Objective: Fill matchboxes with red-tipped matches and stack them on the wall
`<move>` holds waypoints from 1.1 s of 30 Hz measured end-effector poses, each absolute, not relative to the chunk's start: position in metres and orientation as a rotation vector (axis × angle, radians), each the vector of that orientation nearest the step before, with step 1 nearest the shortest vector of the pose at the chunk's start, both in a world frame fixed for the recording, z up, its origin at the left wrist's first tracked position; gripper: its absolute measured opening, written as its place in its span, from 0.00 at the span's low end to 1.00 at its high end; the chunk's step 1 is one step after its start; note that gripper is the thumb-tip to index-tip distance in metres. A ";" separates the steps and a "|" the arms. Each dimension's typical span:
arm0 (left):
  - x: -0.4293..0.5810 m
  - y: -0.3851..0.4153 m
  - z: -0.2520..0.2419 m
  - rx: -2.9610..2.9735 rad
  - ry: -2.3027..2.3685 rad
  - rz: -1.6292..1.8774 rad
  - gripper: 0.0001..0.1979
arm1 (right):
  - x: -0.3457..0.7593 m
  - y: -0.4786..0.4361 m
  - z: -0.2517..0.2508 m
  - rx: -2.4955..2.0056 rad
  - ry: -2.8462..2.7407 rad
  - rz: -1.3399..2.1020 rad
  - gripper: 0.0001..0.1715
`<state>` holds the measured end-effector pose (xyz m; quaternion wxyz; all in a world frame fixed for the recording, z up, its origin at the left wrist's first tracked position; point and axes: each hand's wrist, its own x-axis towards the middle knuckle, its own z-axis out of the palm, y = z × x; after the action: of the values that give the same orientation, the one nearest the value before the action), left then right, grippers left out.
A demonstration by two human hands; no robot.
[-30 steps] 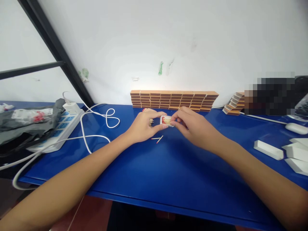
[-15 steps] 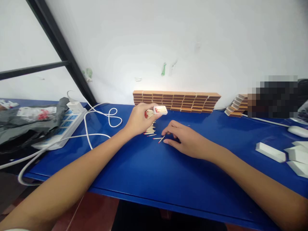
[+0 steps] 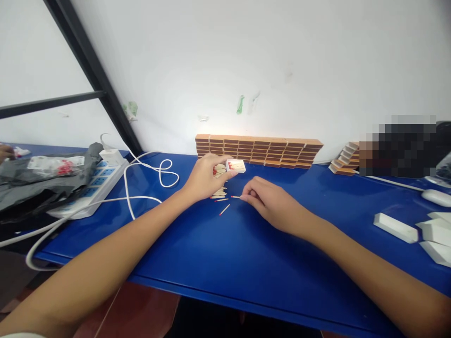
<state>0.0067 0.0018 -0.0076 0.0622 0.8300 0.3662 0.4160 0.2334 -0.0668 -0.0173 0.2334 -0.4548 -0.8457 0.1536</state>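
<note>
1. parted: two matches that lay crossed half a second earlier are separated. one slim wooden match with a red head (image 3: 235, 196) is at the right hand's fingertips; the other red-tipped wooden match (image 3: 224, 210) lies alone on the glossy blue tabletop (image 3: 211, 253). for the work in hand, that seems to single out one stick from the scatter.

2. right hand (image 3: 269, 199): thumb and forefinger are drawn together on the match's plain end, other fingers curled. whether the stick is fully clear of the table is hard to tell.

3. left hand (image 3: 207, 176): thumb and fingers are clamped on a small white cardboard matchbox tray (image 3: 243, 170), just above the table and tilted toward the camera, red-tipped matches showing inside. the hands are apart from each other.

4. beside and beneath the left hand, a loose pile of pale wooden matches (image 3: 220, 191) lies partly covered; behind stands a long stack of brown-and-tan matchbox sleeves (image 3: 259, 150).
</note>
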 end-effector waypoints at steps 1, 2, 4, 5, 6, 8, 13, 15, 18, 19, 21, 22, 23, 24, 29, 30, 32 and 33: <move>0.007 0.002 -0.008 2.507 1.109 1.257 0.17 | 0.231 -0.068 -0.018 -1.232 -2.275 0.428 0.08; 0.007 0.002 -0.008 2.505 1.111 1.255 0.17 | 0.229 -0.070 -0.018 -1.214 -2.243 0.438 0.08; 0.007 0.002 -0.008 2.499 1.118 1.267 0.17 | 0.223 -0.075 -0.019 -1.177 -2.236 0.448 0.07; 0.007 0.002 -0.008 2.500 1.122 1.274 0.17 | 0.220 -0.077 -0.020 -1.157 -2.252 0.444 0.07; 0.006 0.002 -0.008 2.507 1.124 1.279 0.17 | 0.218 -0.079 -0.021 -1.140 -2.270 0.437 0.07; 0.005 0.003 -0.007 2.522 1.124 1.288 0.16 | 0.217 -0.080 -0.023 -1.132 -2.276 0.421 0.07; 0.005 0.004 -0.005 2.523 1.147 1.300 0.17 | 0.217 -0.074 -0.027 -1.174 -2.216 0.410 0.06; 0.006 0.004 -0.006 2.542 1.137 1.299 0.15 | 0.214 -0.073 -0.028 -1.139 -2.238 0.406 0.06; 0.007 0.003 -0.007 2.549 1.123 1.296 0.15 | 0.209 -0.072 -0.029 -1.046 -2.343 0.425 0.06; 0.007 0.003 -0.007 2.547 1.126 1.295 0.15 | 0.209 -0.072 -0.029 -1.027 -2.376 0.442 0.07; 0.007 0.003 -0.006 2.548 1.135 1.293 0.16 | 0.208 -0.070 -0.029 -1.028 -2.399 0.484 0.04; 0.006 0.003 -0.006 2.550 1.137 1.292 0.16 | 0.208 -0.069 -0.029 -1.042 -2.395 0.503 0.03; 0.006 0.003 -0.005 2.551 1.136 1.293 0.17 | 0.209 -0.068 -0.029 -1.056 -2.392 0.520 0.02; 0.006 0.003 -0.004 2.549 1.135 1.297 0.17 | 0.209 -0.068 -0.028 -1.068 -2.392 0.532 0.02; 0.004 0.004 -0.004 2.542 1.155 1.281 0.16 | 0.207 -0.067 -0.026 -1.110 -2.459 0.530 0.06; 0.003 0.005 -0.004 2.549 1.154 1.275 0.15 | 0.206 -0.068 -0.027 -1.120 -2.469 0.513 0.07; 0.003 0.005 -0.004 2.565 1.136 1.277 0.15 | 0.207 -0.070 -0.027 -1.131 -2.489 0.480 0.07; 0.003 0.005 -0.005 2.574 1.123 1.274 0.14 | 0.209 -0.070 -0.027 -1.127 -2.497 0.470 0.07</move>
<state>0.0030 0.0049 -0.0046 0.0288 0.8343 0.3641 0.4130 0.2089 -0.0703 -0.0265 0.1800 -0.3989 -0.8837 0.1662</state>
